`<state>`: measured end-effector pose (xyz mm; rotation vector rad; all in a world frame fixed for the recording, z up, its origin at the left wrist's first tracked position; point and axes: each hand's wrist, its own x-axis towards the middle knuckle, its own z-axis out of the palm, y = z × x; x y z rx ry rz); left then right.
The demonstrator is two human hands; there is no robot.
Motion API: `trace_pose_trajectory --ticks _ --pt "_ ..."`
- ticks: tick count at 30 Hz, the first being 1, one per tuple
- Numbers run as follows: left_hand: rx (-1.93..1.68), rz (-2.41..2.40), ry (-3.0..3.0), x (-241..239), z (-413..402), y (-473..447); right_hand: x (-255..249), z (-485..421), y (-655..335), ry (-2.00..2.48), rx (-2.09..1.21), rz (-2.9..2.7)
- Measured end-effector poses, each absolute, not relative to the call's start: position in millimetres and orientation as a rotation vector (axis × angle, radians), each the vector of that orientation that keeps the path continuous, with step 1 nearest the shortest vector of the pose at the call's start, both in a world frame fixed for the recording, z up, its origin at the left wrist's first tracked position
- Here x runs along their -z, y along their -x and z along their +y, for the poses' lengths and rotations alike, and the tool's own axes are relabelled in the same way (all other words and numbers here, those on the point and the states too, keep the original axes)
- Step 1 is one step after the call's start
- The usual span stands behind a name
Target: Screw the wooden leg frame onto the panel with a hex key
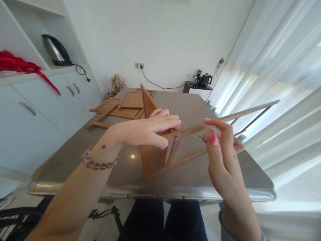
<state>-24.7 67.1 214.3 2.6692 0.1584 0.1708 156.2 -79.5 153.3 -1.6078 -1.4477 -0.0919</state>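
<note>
My left hand point(152, 129) is closed around the top of a partly joined wooden frame point(189, 130) that stands on the table. A small metal screw point(176, 137) sticks out of the frame's side just right of my left thumb. In my right hand point(223, 150), thumb and fingers pinch a thin metal rod point(202, 137), perhaps a hex key; my fingers hide most of it. Its tip points left towards the screw and is apart from it. A wooden panel point(147, 100) rises behind my left hand, and the frame's long rails run right, past my right hand.
Flat wooden panels point(131, 99) and an L-shaped wooden piece point(99, 124) lie at the table's back left. The grey table point(120, 174) has a metal front edge. Behind are a kettle point(56, 50) on a shelf, a black-topped cabinet point(198, 87) and white curtains point(283, 67).
</note>
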Motion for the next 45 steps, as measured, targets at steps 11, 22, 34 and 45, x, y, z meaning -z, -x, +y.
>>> trace_pose_trajectory --ticks 11,22,34,45 --pt "-0.183 0.195 -2.628 -213 65 24 -111 -86 -125 1.151 -0.073 -1.315" --pt "-0.253 0.156 -2.619 -210 66 22 -118 -110 -159 1.1 -0.08 -1.877" --pt "-0.328 0.202 -2.59 -211 61 22 -119 -99 -142 1.143 -0.424 -1.244" --pt "-0.284 0.186 -2.583 -215 58 21 -159 -72 -177 1.131 -0.074 -2.077"
